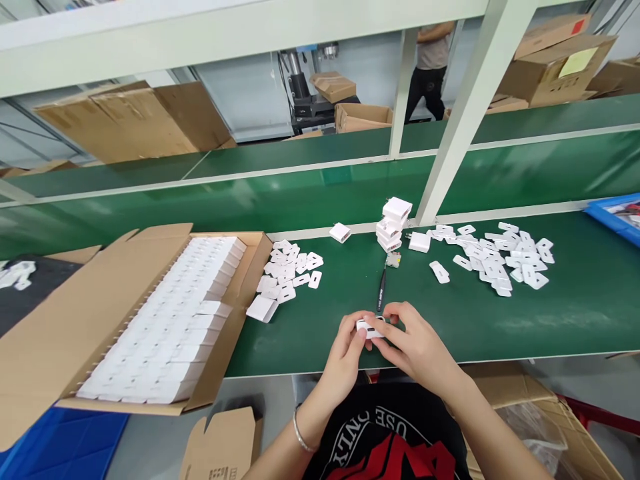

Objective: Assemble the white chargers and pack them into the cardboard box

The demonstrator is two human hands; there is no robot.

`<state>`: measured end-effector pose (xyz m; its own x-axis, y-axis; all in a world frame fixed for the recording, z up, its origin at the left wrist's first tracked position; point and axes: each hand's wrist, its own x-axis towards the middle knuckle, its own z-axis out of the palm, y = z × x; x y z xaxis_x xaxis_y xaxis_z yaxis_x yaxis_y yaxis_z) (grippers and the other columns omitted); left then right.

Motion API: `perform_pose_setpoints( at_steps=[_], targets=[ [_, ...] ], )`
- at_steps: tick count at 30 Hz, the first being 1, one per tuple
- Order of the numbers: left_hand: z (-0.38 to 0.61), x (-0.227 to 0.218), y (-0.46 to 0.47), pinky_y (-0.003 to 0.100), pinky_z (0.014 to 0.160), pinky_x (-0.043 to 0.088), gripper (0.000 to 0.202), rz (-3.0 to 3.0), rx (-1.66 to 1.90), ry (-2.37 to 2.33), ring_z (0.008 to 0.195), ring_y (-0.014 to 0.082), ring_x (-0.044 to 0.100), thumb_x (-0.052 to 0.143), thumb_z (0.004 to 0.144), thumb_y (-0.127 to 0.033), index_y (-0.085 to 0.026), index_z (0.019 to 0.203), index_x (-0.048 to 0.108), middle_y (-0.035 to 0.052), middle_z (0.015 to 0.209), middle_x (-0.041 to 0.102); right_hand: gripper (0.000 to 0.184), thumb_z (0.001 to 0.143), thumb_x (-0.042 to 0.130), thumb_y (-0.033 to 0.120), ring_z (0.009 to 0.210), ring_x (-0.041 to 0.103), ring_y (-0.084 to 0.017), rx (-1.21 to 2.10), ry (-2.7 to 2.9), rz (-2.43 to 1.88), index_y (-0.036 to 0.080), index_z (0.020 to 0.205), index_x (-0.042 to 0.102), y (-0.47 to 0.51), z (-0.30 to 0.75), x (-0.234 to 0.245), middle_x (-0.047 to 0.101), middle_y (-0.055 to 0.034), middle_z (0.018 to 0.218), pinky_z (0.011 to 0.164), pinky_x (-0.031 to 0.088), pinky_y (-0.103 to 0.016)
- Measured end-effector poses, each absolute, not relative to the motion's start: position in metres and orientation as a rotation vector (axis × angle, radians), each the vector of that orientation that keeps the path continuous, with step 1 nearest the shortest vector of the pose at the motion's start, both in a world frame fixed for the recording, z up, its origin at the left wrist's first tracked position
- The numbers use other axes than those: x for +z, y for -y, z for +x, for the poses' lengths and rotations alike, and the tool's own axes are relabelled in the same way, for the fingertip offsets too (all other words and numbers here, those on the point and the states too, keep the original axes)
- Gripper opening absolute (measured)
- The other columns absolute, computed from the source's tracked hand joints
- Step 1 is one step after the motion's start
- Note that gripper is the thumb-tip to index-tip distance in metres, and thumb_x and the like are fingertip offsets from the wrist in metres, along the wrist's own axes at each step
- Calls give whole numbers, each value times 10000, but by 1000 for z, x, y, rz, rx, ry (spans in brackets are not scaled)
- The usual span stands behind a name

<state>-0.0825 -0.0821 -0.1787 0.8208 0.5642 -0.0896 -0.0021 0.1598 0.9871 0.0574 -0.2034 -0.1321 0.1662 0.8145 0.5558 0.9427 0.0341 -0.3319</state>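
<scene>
Both my hands meet over the front edge of the green table (pixel 575 300). My left hand (pixel 345 353) and my right hand (pixel 415 343) together pinch a small white box (pixel 369 328), fingers closed round it. Just beyond it lies a black pen (pixel 381 291). Farther back stands a short leaning stack of small white boxes (pixel 393 223), with single white boxes (pixel 340 232) beside it. Flat white card pieces lie in a pile on the left (pixel 290 270) and a wider spread on the right (pixel 497 257).
A large open cardboard carton (pixel 60 333) full of rows of white boxes sits at the left. A blue bin (pixel 617 213) is at the far right edge. A white frame post (pixel 465 113) rises behind the stack. A person stands far back among cardboard boxes.
</scene>
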Motion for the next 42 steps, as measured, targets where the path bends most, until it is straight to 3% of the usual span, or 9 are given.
perform_pose_setpoints(
  at_steps=[10, 14, 18, 21, 26, 34, 38, 42],
  targets=[
    [-83, -180, 77, 309, 794, 523, 431, 1474, 490, -524, 827, 164, 546, 532, 1049, -612, -250, 1238, 666, 65, 1108, 583, 348, 1093, 521, 231, 904, 599, -210, -219, 1666, -1812, 283, 1416, 638, 201, 58, -139, 626, -99, 1085, 765, 555, -335],
    [-84, -177, 78, 326, 860, 529, 388, 1490, 507, -506, 903, 181, 576, 469, 1090, -559, -270, 1278, 647, 70, 1167, 587, 399, 1113, 470, 404, 956, 635, -217, 121, 1372, -1833, 287, 1479, 576, 199, 53, -141, 616, -109, 1192, 830, 566, -367],
    [-87, -172, 80, 333, 968, 507, 341, 1563, 532, -461, 1096, 209, 569, 431, 1119, -485, -307, 1345, 614, 72, 1241, 552, 467, 1125, 336, 528, 869, 653, -199, 589, 1011, -1722, 239, 1408, 570, 192, 44, -150, 679, -74, 1067, 793, 549, -346],
    [-90, -171, 82, 351, 1045, 484, 342, 1583, 547, -405, 1208, 225, 542, 409, 1130, -458, -321, 1396, 577, 77, 1300, 524, 444, 1094, 427, 568, 891, 662, -196, 730, 891, -1585, 227, 1319, 601, 185, 37, -159, 713, -68, 1085, 798, 535, -323],
    [-92, -174, 81, 367, 1059, 475, 340, 1611, 547, -365, 1219, 230, 535, 389, 1137, -429, -325, 1411, 563, 82, 1302, 509, 419, 1043, 539, 583, 845, 648, -194, 710, 781, -1450, 224, 1242, 626, 179, 31, -171, 695, -40, 978, 750, 526, -305],
    [-82, -196, 72, 307, 857, 510, 310, 1582, 709, -272, 981, 200, 564, 499, 1099, -462, -279, 1272, 680, 64, 1089, 532, 389, 1038, 564, 542, 902, 677, -216, 592, 733, -1467, 224, 1249, 637, 177, 22, -200, 714, -64, 1039, 773, 543, -326],
    [-80, -203, 71, 320, 881, 506, 347, 1521, 685, -275, 1002, 212, 564, 496, 1092, -492, -255, 1255, 690, 72, 1109, 534, 402, 1022, 587, 555, 880, 674, -213, 569, 717, -1499, 220, 1241, 629, 175, 20, -210, 714, -65, 1025, 765, 551, -327],
    [-83, -206, 72, 338, 900, 489, 426, 1492, 635, -289, 1046, 231, 554, 405, 1111, -520, -248, 1287, 681, 87, 1163, 528, 412, 1020, 566, 581, 816, 656, -205, 555, 728, -1536, 218, 1205, 628, 175, 21, -205, 666, -29, 882, 711, 541, -310]
  ],
)
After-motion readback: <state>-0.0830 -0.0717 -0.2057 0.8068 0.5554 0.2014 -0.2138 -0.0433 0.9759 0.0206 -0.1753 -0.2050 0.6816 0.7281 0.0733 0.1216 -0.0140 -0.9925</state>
